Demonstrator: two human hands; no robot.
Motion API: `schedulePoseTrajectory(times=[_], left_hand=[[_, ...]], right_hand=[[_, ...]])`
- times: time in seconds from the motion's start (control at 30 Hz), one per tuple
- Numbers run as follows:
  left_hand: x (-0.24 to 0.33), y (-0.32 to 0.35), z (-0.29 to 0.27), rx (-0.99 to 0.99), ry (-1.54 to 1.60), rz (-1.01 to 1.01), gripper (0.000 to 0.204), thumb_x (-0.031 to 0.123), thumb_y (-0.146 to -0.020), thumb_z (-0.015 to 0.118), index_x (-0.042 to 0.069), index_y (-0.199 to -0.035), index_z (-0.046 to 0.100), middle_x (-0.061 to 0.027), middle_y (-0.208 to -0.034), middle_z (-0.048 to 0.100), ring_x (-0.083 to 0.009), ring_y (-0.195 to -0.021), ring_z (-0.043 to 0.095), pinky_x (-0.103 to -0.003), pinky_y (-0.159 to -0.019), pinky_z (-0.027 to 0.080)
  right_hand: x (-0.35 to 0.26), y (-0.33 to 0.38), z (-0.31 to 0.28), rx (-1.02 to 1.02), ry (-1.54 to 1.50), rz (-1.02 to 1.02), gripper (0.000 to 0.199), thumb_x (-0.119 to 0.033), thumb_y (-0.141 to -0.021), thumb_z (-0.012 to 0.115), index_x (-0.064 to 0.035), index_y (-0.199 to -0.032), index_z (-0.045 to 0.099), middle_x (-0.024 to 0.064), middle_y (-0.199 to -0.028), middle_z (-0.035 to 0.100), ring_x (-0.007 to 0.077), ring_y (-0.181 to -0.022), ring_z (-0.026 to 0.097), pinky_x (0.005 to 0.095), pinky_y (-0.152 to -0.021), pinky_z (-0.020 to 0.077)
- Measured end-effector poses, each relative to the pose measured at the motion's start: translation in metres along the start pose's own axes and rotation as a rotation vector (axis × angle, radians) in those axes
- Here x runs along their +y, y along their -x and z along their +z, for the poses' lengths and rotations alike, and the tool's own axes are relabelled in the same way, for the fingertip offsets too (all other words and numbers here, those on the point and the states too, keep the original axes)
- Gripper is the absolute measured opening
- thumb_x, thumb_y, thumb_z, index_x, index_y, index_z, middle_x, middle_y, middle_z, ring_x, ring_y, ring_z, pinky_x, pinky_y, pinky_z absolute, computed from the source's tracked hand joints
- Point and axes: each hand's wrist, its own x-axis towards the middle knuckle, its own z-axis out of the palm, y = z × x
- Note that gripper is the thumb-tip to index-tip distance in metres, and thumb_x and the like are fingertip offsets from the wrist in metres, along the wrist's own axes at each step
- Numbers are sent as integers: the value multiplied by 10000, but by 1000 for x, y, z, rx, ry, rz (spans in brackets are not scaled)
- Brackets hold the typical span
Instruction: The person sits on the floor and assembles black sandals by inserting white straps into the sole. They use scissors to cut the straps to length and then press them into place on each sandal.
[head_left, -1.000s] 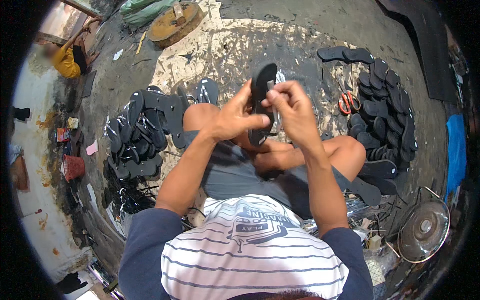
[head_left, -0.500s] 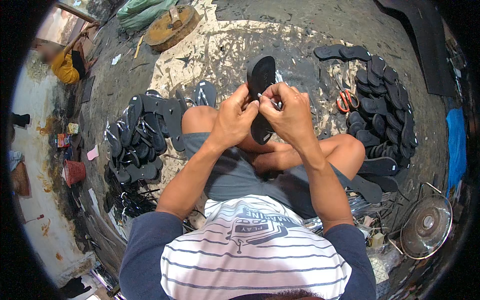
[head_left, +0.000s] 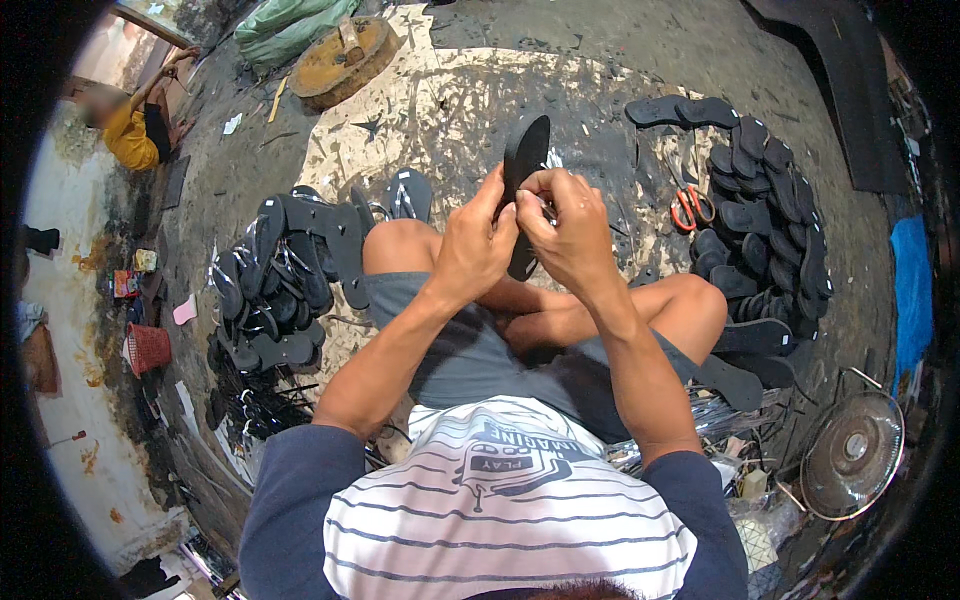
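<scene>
Above my crossed legs I hold a black flip-flop sole [head_left: 526, 150], tilted nearly edge-on. My left hand [head_left: 478, 232] is closed round its left side, thumb toward the middle. On the other side my right hand [head_left: 566, 222] pinches at the sole's upper face, where a strap, partly hidden by the fingers, seems to be. Finished-looking flip-flops with straps lie in a heap [head_left: 268, 275] by my left knee. To my right, bare black soles [head_left: 755, 215] are laid in overlapping rows. Orange-handled scissors [head_left: 688, 205] lie between me and those soles.
A round wooden block [head_left: 345, 65] and a green sack [head_left: 285, 35] are at the far left. A standing fan [head_left: 853, 455] is at the near right, with a blue sheet [head_left: 910, 300] beyond. A person in yellow [head_left: 130, 135] sits by the left wall, near a red basket [head_left: 148, 346].
The sole has turned from showing its broad face to nearly edge-on. Both hands keep their hold, and my right fingers have shifted slightly.
</scene>
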Motion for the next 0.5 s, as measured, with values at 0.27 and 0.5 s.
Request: schedulePoseTrajectory(times=[0.27, 0.5], left_hand=[[7, 0, 5, 24, -152, 49, 458, 11, -982, 524, -93, -1424, 467, -215, -1328, 633, -231, -1233, 597, -344, -1032, 468], [-18, -8, 7, 86, -42, 128, 544, 3, -951, 512, -10, -1489, 431, -293, -1210, 656, -345, -1085, 695, -388, -899, 536]], right_hand=[[2, -2, -9, -5, 71, -45, 170, -223, -897, 708, -62, -917, 655, 112, -847, 698, 329, -838, 656, 450, -756, 439], [6, 5, -6, -58, -62, 177, 167, -220, -916, 674, -54, -931, 661, 115, -861, 712, 337, -833, 670, 449, -753, 436]])
